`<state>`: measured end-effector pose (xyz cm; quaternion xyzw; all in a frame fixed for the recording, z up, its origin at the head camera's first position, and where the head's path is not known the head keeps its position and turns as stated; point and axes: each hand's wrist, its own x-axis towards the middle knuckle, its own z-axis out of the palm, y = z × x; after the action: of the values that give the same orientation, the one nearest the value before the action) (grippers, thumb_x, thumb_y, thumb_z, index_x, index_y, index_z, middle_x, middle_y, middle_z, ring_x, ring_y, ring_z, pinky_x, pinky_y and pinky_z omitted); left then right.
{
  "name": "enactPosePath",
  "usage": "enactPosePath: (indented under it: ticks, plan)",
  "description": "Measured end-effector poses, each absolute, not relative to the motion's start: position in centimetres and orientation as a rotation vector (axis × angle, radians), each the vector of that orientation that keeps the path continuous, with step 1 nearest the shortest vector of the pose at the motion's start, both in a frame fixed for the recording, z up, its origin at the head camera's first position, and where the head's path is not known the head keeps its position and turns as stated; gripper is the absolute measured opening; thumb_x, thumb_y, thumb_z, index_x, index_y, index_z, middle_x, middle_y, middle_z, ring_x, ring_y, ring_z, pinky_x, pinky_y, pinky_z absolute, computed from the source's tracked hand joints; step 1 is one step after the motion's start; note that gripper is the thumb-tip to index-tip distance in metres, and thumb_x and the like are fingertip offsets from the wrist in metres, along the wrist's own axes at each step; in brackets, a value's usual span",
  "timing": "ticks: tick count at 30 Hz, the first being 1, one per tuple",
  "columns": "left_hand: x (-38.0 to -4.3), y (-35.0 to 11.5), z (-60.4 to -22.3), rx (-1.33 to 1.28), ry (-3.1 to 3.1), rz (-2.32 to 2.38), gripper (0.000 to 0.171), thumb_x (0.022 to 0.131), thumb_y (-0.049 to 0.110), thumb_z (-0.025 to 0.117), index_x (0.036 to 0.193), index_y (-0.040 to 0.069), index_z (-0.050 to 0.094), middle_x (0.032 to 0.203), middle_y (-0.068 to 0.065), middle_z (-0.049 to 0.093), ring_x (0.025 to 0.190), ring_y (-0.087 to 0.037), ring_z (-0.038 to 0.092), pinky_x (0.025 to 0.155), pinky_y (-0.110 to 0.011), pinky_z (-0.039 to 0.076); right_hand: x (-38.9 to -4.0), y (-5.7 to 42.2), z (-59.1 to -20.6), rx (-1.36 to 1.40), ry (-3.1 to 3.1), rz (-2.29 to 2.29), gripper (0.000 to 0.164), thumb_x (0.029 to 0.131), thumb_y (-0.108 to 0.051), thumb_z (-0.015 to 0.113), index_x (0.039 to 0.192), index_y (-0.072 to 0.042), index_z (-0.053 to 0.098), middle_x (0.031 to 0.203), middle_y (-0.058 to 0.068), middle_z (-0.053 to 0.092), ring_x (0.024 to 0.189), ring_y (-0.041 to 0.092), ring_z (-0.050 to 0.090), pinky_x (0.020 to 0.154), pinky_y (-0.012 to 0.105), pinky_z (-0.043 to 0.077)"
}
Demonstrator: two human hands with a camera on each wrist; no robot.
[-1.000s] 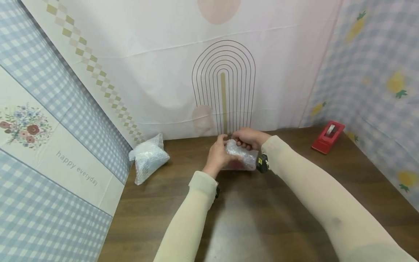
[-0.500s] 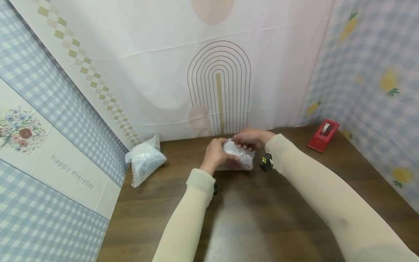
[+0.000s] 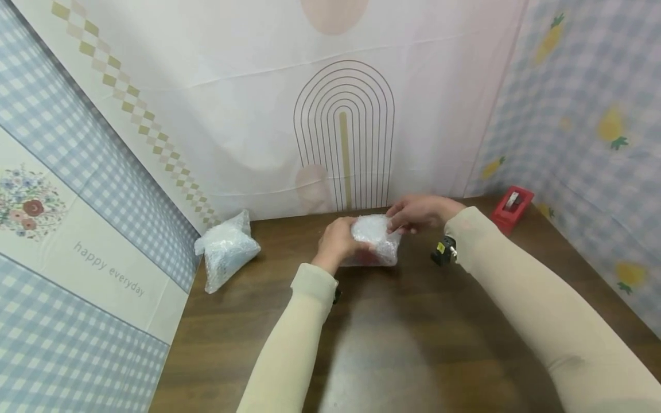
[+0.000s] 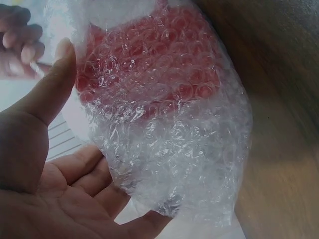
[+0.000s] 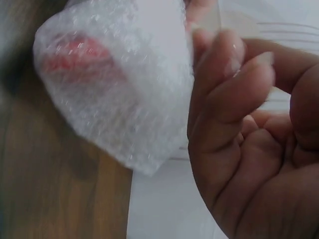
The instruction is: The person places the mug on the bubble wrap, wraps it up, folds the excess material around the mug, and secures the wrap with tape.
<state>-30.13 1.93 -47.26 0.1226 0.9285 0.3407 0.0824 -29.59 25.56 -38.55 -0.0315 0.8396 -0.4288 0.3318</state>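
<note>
A red item wrapped in bubble wrap (image 3: 379, 246) lies on the table near the back wall; its red part shows through the wrap in both wrist views. My left hand (image 3: 338, 244) grips its left side, the thumb (image 4: 60, 79) on the near face and the other fingers behind. At the upper right corner of the package my right hand (image 3: 423, 211) has its fingertips right at the wrap. In the right wrist view that hand's fingers (image 5: 219, 104) are loosely curled with nothing visible in the palm.
Another bubble-wrapped bundle (image 3: 227, 250) lies at the back left of the wooden table (image 3: 248, 344). A red tape dispenser (image 3: 510, 209) stands at the back right, partly behind my right sleeve (image 3: 521, 281). Printed cloth (image 3: 248, 115) hangs along the back and both sides.
My right hand has moved right from the top of the package to its corner, and its fingers have loosened. The left hand keeps its grip on the package.
</note>
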Motion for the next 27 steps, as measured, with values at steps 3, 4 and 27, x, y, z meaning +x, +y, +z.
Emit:
enactPosePath:
  ticks: [3, 4, 27]
  plan:
    - [-30.2, 1.9, -47.2, 0.360, 2.784, 0.999, 0.085, 0.084, 0.041, 0.103, 0.158, 0.021, 0.067, 0.160, -0.006, 0.071, 0.143, -0.032, 0.069, 0.116, -0.056, 0.059, -29.0, 26.3, -38.8, -0.087, 2.209, -1.116, 0.073, 0.107, -0.009, 0.071, 0.169, 0.009, 0.038, 0.093, 0.001, 0.078, 0.073, 0.006, 0.061, 0.064, 0.021, 0.049]
    - [-30.2, 1.9, -47.2, 0.360, 2.786, 0.999, 0.085, 0.084, 0.041, 0.103, 0.159, 0.021, 0.067, 0.160, -0.006, 0.071, 0.143, -0.032, 0.069, 0.116, -0.057, 0.059, -28.8, 26.4, -38.9, -0.076, 2.213, -1.125, 0.074, 0.105, -0.008, 0.073, 0.169, 0.007, 0.037, 0.091, 0.001, 0.077, 0.073, 0.007, 0.062, 0.064, 0.021, 0.049]
    - [-30.3, 1.5, -47.3, 0.367, 2.760, 1.082, 0.081, 0.083, 0.036, 0.105, 0.154, 0.017, 0.072, 0.157, -0.010, 0.073, 0.142, -0.034, 0.070, 0.119, -0.051, 0.059, -28.1, 28.0, -46.8, -0.165, 2.317, -1.282, 0.015, 0.109, -0.001, 0.070, 0.110, 0.000, 0.055, 0.099, 0.005, 0.067, 0.090, 0.015, 0.071, 0.084, 0.029, 0.065]
